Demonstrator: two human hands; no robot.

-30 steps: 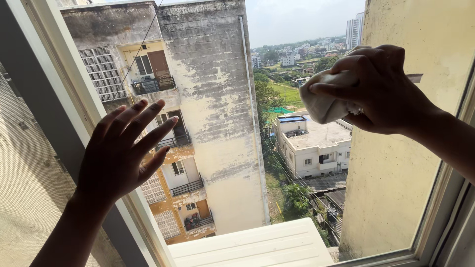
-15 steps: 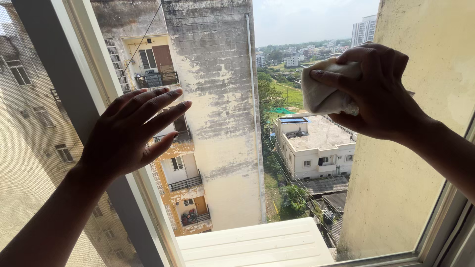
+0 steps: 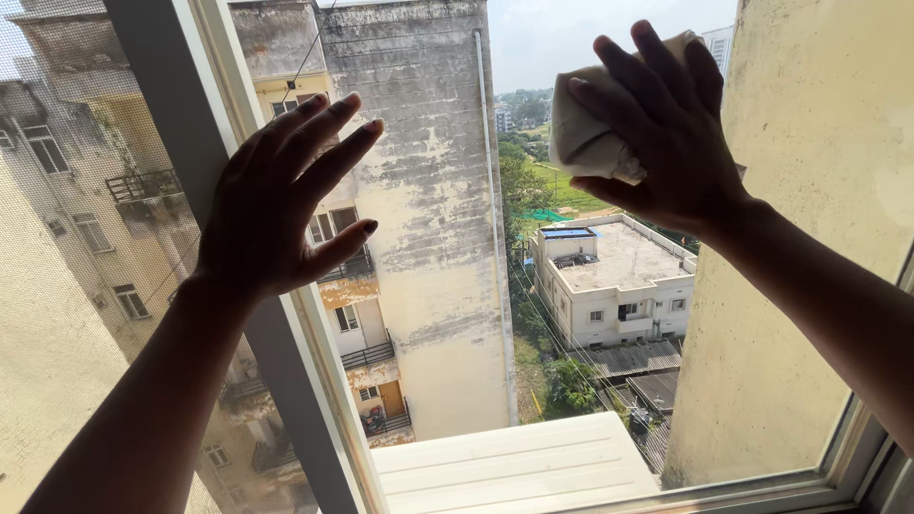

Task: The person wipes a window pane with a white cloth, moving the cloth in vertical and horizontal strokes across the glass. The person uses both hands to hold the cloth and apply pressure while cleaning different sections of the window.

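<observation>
Two hands on window pane (image 3: 457, 238): left hand (image 3: 271, 209) flat (grip apart), right hand (image 3: 666, 133) clamping cloth (image 3: 581, 138).

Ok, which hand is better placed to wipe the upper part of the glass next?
Right. The right hand holds the white cloth bunched against the upper window pane. The left hand is empty, spread flat by the window frame, so it looks better suited to bracing.

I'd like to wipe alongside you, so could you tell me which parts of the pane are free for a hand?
Free: the glass between left hand and right hand, and the lower pane above the bottom frame. Crowded: top right, under the cloth.
</observation>
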